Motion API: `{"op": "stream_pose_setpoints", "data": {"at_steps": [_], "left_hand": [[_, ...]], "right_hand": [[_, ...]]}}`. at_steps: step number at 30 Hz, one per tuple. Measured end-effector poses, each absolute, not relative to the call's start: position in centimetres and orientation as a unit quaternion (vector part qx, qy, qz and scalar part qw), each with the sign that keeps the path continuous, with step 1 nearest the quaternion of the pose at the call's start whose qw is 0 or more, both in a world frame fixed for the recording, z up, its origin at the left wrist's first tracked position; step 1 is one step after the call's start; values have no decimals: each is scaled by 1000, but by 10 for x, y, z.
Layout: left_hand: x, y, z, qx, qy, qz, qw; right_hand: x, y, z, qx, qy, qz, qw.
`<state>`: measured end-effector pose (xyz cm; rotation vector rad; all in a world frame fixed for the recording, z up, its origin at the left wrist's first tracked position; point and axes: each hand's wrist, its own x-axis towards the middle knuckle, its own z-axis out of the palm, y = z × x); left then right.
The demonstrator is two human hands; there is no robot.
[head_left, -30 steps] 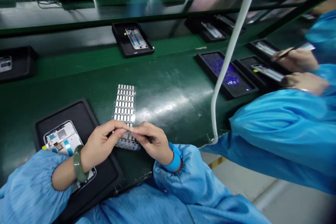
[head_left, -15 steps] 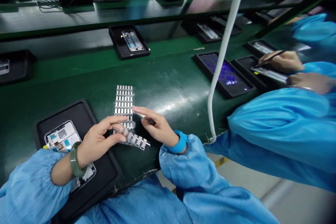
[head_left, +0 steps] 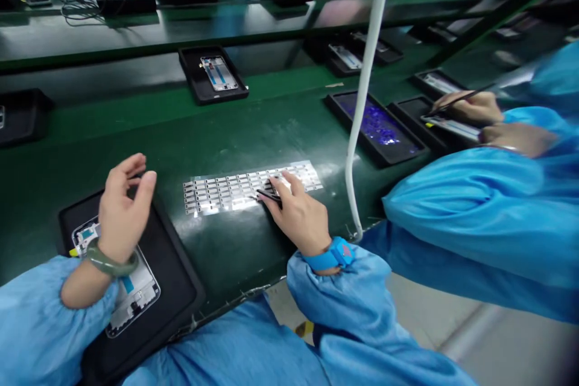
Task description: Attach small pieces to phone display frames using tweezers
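Sheet of small pieces (head_left: 244, 189) now turned, lying lengthwise near the table's (head_left: 235, 259) near edge, right of the black tray (head_left: 178, 271). Left hand (head_left: 122, 208) has let go: open, empty above the tray's phone frame (head_left: 141, 292). Right hand (head_left: 301, 217) grips dark tweezers (head_left: 270, 195) over sheet; pieces seem accessible.

Right grip (head_left: 302, 217) with black tweezers (head_left: 269, 196) over sticker sheet (head_left: 217, 191) — left grip (head_left: 123, 212) above phone frame (head_left: 143, 282)

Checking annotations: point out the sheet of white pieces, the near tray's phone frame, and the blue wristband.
Sheet of white pieces (head_left: 228, 191), head view: left half.
Phone frame (head_left: 141, 282), head view: lower half.
Blue wristband (head_left: 324, 260), head view: strap.
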<state>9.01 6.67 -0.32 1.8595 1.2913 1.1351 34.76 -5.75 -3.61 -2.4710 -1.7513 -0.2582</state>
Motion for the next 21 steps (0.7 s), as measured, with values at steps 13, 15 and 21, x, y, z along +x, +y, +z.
{"op": "stream_pose_setpoints", "data": {"at_steps": [13,15,21], "left_hand": [[143,8,-24,974,221,7,58],[147,18,-25,972,226,7,59],[169,47,-27,984,161,16,75]], "right_hand": [[328,-93,12,-793,-592,64,-127],[338,-93,28,-744,-640,172,-87],[367,-35,27,-660,-566,337,361]]}}
